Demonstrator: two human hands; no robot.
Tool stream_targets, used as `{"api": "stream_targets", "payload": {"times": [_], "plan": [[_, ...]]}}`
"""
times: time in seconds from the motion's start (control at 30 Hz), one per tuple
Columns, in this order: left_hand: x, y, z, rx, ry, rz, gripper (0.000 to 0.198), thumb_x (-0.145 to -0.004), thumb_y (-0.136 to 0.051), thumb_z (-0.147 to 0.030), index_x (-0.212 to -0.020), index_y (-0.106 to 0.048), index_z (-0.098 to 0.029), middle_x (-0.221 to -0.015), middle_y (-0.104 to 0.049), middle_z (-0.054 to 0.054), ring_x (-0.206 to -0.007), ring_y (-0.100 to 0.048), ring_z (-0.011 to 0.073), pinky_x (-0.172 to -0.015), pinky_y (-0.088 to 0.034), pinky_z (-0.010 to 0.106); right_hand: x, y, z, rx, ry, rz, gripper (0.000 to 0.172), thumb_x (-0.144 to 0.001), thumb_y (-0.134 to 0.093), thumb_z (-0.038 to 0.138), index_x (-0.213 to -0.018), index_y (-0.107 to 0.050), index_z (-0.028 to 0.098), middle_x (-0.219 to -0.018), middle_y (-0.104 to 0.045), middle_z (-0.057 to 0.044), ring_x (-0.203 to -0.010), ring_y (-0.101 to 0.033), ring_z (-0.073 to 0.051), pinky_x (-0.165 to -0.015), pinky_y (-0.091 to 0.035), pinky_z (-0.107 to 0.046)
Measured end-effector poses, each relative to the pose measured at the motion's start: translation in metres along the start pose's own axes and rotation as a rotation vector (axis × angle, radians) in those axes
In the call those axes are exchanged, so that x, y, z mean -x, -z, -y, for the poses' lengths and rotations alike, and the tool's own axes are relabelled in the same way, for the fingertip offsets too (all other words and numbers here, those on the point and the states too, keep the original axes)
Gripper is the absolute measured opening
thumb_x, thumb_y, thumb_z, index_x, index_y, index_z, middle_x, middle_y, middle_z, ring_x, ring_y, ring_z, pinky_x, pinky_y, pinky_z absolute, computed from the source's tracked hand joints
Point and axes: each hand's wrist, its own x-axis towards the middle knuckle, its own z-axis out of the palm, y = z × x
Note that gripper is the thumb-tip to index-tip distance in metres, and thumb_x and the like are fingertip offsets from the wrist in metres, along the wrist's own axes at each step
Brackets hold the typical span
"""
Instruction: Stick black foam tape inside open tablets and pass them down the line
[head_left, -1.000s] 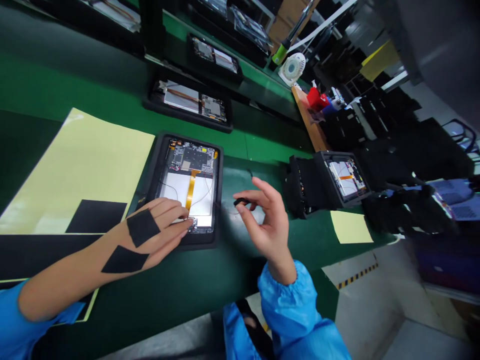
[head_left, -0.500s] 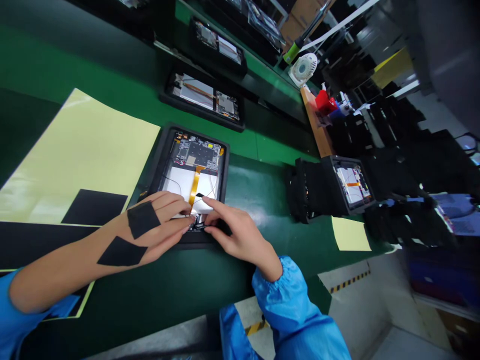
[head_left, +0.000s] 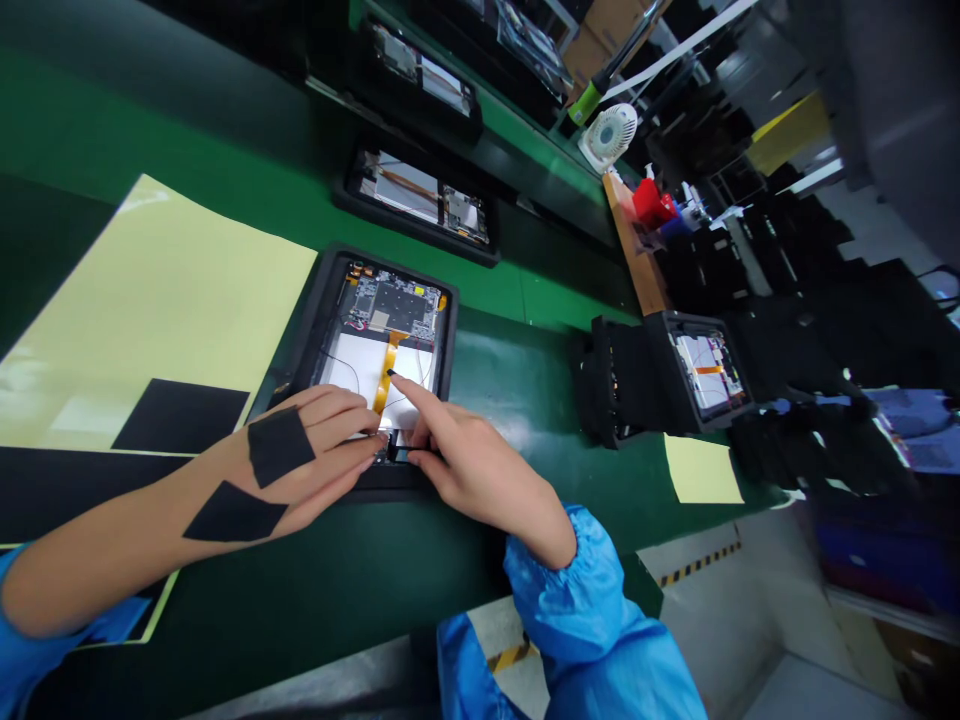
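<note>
An opened tablet (head_left: 375, 340) lies in a black tray on the green bench, showing a circuit board, a white panel and an orange flex cable (head_left: 384, 378). My left hand (head_left: 315, 460) lies flat on its near edge, fingers stretched out together, with two black patches stuck on the back of the hand and wrist. My right hand (head_left: 457, 460) rests beside it at the near right corner. Its forefinger points onto the white panel while thumb and other fingers press a small black part (head_left: 401, 455) against the tablet's lower edge.
A pale yellow sheet (head_left: 150, 310) with black patches lies to the left. More opened tablets (head_left: 424, 200) sit in trays farther back. A stack of black trays topped by a tablet (head_left: 667, 380), a yellow note (head_left: 701, 468), a small white fan (head_left: 609, 135) and a red container stand right.
My right hand carried a small black piece from the air at the right down to the tablet's near edge. Its forefinger now stretches onto the white panel. The left hand stayed put.
</note>
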Motion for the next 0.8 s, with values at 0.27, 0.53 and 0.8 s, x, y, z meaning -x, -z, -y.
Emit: {"api": "stream_targets", "payload": {"times": [0.27,0.53,0.8], "plan": [[0.001,-0.003,-0.003,-0.100,-0.091,-0.037,0.032,-0.096,-0.051,-0.002,-0.123,-0.065,-0.010,-0.118,-0.070,0.013,-0.118,-0.062,0.0283,-0.112,-0.047,0.049,-0.006,0.008,0.005,0.060,0.010,0.092,0.085,-0.097,-0.057,0.004,-0.169,-0.015,0.026,-0.102,-0.070,-0.006,-0.093,-0.066,-0.025,-0.085,-0.057,-0.038],[0.005,-0.006,-0.006,-0.071,-0.040,-0.058,0.033,-0.097,-0.049,-0.001,-0.122,-0.067,-0.013,-0.118,-0.070,0.012,-0.118,-0.062,0.0261,-0.111,-0.049,0.044,0.008,-0.010,-0.010,0.001,0.140,-0.073,0.071,-0.103,-0.051,0.007,-0.166,-0.025,0.027,-0.114,-0.069,-0.009,-0.103,-0.064,-0.024,-0.093,-0.057,-0.040],[0.008,-0.011,-0.026,-0.004,0.067,-0.022,0.036,-0.100,-0.048,-0.002,-0.133,-0.060,-0.012,-0.127,-0.068,0.013,-0.125,-0.058,0.0253,-0.113,-0.047,0.042,0.015,-0.026,-0.024,-0.008,0.288,-0.258,0.061,-0.106,-0.051,0.012,-0.164,-0.032,0.023,-0.110,-0.073,-0.010,-0.096,-0.067,-0.023,-0.086,-0.060,-0.038]]}}
